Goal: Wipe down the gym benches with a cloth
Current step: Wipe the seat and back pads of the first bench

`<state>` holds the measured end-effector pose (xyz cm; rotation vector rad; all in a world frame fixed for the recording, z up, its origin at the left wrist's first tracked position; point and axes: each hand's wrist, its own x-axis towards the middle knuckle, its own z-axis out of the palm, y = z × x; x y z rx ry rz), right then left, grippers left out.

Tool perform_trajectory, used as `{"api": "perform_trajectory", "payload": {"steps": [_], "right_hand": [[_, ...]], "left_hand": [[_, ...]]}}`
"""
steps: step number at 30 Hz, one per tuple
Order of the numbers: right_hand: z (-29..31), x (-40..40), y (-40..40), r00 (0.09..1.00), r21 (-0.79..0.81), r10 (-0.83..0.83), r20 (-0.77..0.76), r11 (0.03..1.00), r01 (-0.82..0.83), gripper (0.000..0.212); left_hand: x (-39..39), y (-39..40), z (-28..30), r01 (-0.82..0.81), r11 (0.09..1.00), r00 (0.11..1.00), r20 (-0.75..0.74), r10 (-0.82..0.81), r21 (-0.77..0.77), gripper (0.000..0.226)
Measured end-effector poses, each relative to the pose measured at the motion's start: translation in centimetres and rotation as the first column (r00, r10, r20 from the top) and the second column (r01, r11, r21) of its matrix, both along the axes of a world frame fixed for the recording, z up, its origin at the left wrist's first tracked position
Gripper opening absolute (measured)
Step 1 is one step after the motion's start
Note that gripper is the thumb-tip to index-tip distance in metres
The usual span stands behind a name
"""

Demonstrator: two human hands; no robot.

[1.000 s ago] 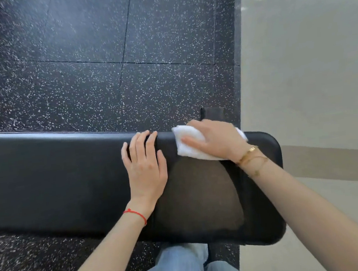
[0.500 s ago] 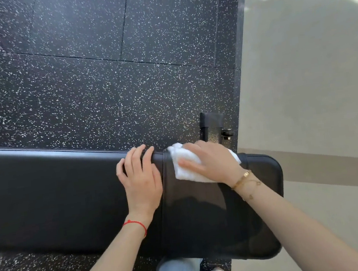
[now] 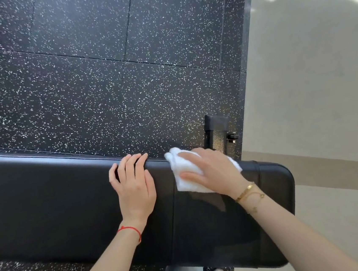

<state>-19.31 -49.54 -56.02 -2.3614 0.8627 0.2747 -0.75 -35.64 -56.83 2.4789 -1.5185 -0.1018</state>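
Right hand point(image 3: 212, 171) is pressing a white cloth point(image 3: 187, 178) flat onto the black padded counter point(image 3: 48, 204), up near its far edge toward the right end, fingers point(image 3: 191, 175) straight and spread over it. Left hand point(image 3: 135, 188) lies flat just beside it, fingers together, tips curling over the far edge.
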Motion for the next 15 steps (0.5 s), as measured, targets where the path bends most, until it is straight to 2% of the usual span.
{"api": "perform_trajectory", "payload": {"steps": [3,6,9,11,15], "right_hand": [[0.4,-0.9,-0.6,0.992,0.046,-0.107,-0.061,0.993,0.11,0.067],[0.4,2.8,0.1,0.989,0.085,-0.127,-0.08,0.987,0.134,0.072],[-0.1,5.1,1.3,0.998,-0.03,-0.059,-0.035,0.998,0.058,0.061],[-0.3,3.9,1.5,0.998,-0.055,-0.061,0.011,0.997,0.061,0.062],[-0.1,-2.1,1.2,0.987,-0.184,-0.15,0.066,0.97,0.159,0.067]], "left_hand": [[0.1,0.0,0.0,-0.003,1.0,1.0,-0.016,0.003,-0.024,0.039],[0.1,-0.1,0.0,0.0,0.999,1.0,-0.013,-0.001,-0.039,0.04],[0.2,0.0,0.0,-0.006,0.999,1.0,-0.026,0.004,-0.052,0.041],[0.3,0.1,-0.1,0.004,0.998,1.0,-0.03,-0.006,-0.063,0.041],[0.3,0.2,-0.3,0.023,0.997,0.999,-0.027,-0.025,-0.078,0.039]]}}
